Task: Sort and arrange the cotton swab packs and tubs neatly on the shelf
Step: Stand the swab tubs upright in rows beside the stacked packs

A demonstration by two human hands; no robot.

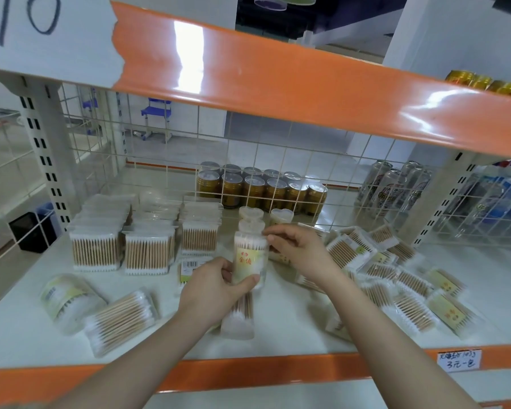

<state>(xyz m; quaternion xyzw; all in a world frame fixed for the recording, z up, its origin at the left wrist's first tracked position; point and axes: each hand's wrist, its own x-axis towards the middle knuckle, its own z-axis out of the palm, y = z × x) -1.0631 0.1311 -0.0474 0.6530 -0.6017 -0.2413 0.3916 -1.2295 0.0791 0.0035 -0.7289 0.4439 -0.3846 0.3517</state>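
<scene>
Left hand (211, 286): curled round the lower part of a clear tub (250, 261) of cotton swabs, thumb across the front below its yellow label.
Right hand (294, 246): fingertips pinch the same tub near its top, at the right side.
Held tub: upright, at the middle of the shelf (278, 343); whether its base touches the shelf cannot be told.
Tubs behind: two more clear tubs (281, 216) with pale lids stand just behind the held one, near the wire mesh back.
Stacked packs (148, 246): three neat rows of flat swab packs stand on the left, wooden sticks upright.
Loose packs (396, 278): a jumbled heap lies on the right side of the shelf, overlapping at many angles.
Front left: a round tub (67, 299) lies on its side, touching a flat pack (121, 321) beside it.
Under the left hand: another pack (239, 317) lies flat, partly hidden.
Cans (257, 187): gold cans stand in rows behind the mesh.
Price tag (459, 360): handwritten, on the orange shelf edge, right.
</scene>
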